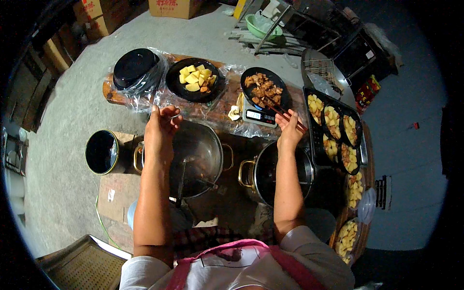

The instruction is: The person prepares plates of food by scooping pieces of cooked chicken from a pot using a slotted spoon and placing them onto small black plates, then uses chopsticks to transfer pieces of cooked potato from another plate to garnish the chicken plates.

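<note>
My right hand (290,128) holds a pair of dark chopsticks (277,108), whose tips reach into chunks of browned meat (264,87) in a black bowl (246,77). That bowl rests on a digital kitchen scale (259,117) with a lit display. My left hand (163,121), fingers apart and curled, is raised above the rim of a large steel pot (199,145) and holds nothing. Beyond it, a second black bowl (174,87) contains yellow potato chunks (195,78) and a little meat. A stack of black bowls (134,69), partly wrapped in clear plastic, lies upside down at the bench's left end.
At right, a black tray (309,127) carries several filled black bowls; tubs of potatoes (348,237) stand below it. A second pot (262,181) is under my right forearm. A dark bucket (102,152) and a perforated tray (85,264) are at left.
</note>
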{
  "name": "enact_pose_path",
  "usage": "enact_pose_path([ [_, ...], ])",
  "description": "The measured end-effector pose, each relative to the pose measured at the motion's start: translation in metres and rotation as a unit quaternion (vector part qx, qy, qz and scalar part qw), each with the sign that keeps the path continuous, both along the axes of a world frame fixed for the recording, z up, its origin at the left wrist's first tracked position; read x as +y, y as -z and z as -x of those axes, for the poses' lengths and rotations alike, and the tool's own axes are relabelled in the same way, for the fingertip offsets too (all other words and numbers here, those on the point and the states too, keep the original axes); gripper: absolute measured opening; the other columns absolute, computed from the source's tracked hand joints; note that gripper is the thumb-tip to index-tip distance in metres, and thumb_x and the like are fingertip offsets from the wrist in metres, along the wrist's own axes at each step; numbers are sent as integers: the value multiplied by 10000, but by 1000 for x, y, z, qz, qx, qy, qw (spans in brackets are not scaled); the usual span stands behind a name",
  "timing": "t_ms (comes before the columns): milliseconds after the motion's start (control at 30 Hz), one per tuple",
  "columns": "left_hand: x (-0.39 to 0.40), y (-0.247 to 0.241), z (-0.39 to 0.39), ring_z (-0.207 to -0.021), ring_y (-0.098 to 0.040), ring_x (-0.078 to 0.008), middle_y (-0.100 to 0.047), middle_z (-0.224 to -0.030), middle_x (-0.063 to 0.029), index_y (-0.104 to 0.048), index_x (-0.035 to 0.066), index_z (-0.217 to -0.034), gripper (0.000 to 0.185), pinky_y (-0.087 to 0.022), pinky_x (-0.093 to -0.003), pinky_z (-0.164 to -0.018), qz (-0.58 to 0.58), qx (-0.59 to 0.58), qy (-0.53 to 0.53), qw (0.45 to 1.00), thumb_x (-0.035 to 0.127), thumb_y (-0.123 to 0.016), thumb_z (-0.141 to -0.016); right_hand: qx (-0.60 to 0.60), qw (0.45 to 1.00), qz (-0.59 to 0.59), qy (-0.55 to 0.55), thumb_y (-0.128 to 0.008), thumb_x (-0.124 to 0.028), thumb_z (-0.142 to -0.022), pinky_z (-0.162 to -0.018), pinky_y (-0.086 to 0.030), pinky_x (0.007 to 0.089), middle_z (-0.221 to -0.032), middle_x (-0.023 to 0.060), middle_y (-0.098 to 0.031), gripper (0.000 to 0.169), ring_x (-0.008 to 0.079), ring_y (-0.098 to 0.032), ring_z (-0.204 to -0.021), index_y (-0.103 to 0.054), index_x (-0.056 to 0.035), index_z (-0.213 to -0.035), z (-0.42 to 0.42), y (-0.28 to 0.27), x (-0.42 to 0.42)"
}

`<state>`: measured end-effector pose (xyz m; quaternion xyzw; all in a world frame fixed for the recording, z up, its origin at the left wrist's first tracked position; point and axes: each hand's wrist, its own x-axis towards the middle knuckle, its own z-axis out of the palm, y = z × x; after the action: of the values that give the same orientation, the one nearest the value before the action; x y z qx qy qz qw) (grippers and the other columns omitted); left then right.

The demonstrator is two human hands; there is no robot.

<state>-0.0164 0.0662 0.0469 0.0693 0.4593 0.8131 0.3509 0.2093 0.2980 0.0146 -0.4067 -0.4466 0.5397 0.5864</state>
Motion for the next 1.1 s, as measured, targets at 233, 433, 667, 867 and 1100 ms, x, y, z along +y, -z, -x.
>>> enact_pose_path([
  [233, 0, 0, 0, -818, -534, -181, -567, -910, -84, -543, 32, -955, 459, -389, -266, -728, -13, -11, -6, 1000, 456, -375, -901, 221, 970, 98, -12, -487, -258, -887, -716, -514, 338, -914, 162, -543, 329, 253, -587, -815, -505, 43, -1019, -21, 38, 9],
  [433, -2, -1, 5, -804, -537, -179, -572, -890, -80, -541, 23, -948, 452, -386, -264, -715, -8, -13, -9, 1000, 438, -366, -908, 266, 957, 109, -45, -504, -255, -875, -753, -494, 335, -900, 131, -553, 314, 244, -568, -835, -517, 22, -1022, -16, 27, 4],
  [667, -2, 1, 9, -800, -536, -185, -569, -907, -87, -540, 16, -955, 449, -387, -268, -708, -31, -6, -9, 999, 427, -365, -911, 178, 974, 56, -130, -500, -262, -872, -657, -513, 329, -873, 149, -580, 306, 242, -606, -711, -516, 19, -993, 61, 16, -40],
  [867, -5, 4, 11, -825, -530, -194, -564, -916, -93, -531, 22, -958, 442, -401, -277, -720, -46, -19, -19, 999, 432, -371, -909, 79, 985, 20, -152, -461, -215, -901, -619, -521, 307, -911, 163, -564, 312, 236, -627, -706, -489, 59, -1047, 105, 29, -66],
  [1100, -7, 0, 9, -825, -533, -192, -571, -927, -95, -536, 33, -967, 429, -395, -268, -715, -46, -16, -32, 998, 430, -385, -904, -7, 967, -129, -218, -367, -127, -934, -707, -477, 264, -1016, 149, -546, 280, 164, -604, -808, -459, 39, -1140, 70, 9, -140],
])
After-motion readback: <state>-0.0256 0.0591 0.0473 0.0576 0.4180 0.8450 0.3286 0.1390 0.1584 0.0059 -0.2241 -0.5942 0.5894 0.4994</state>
